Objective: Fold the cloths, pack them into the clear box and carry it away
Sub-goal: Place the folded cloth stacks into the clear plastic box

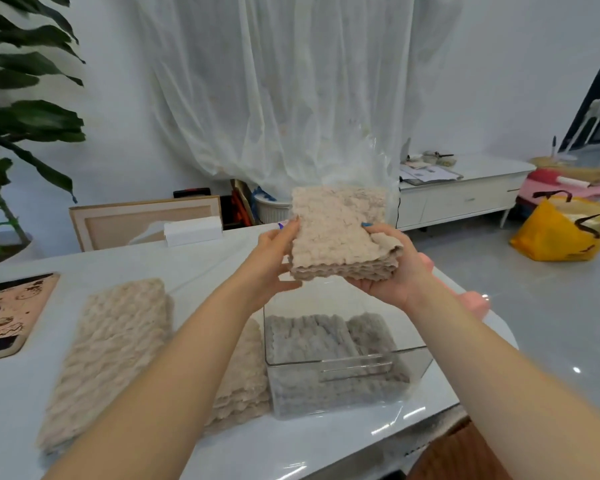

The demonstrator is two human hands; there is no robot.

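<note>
A folded beige textured cloth is held up in the air above the clear box. My left hand grips its left edge and my right hand holds it from the right and underneath. The clear box stands on the white table near its right edge, and greyish folded cloths lie inside it. A long beige cloth lies flat on the table to the left. Another folded beige cloth rests between it and the box, partly hidden by my left forearm.
A pink patterned mat lies at the table's left edge. A white tissue box and a chair back stand beyond the table. A plant fills the left side. A yellow bag sits on the floor right, beside a white cabinet.
</note>
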